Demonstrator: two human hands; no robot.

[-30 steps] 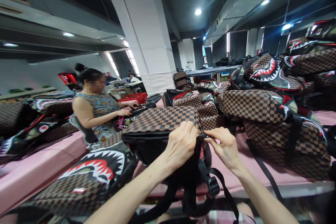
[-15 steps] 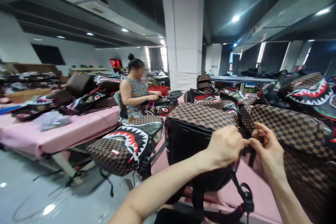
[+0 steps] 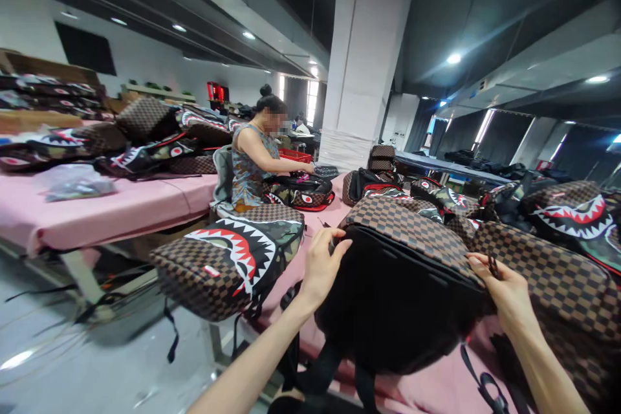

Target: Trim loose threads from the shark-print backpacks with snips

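In front of me a backpack (image 3: 398, 310) stands with its black back panel towards me and its brown checkered side on top. Black straps hang from its lower edge. At its upper left corner is my left hand (image 3: 320, 268), closed, fingers and thumb around the edge. My right hand (image 3: 507, 291) pinches the upper right edge between thumb and fingers. A small dark item (image 3: 493, 265) shows among the right fingers, too small to name. To the left lies another backpack (image 3: 228, 259) with a shark-mouth print.
A co-worker (image 3: 257, 155) sits beyond, hands at a camouflage backpack (image 3: 301, 191). More checkered backpacks (image 3: 548, 259) crowd the right side. The pink-covered table (image 3: 121, 207) at left carries bags and a plastic bag (image 3: 75, 182). Behind stands a white pillar (image 3: 366, 65).
My hands were together at the backpack's right side; now they are apart, the left at its left corner. The backpack has turned, showing more of its black panel. The view has shifted.
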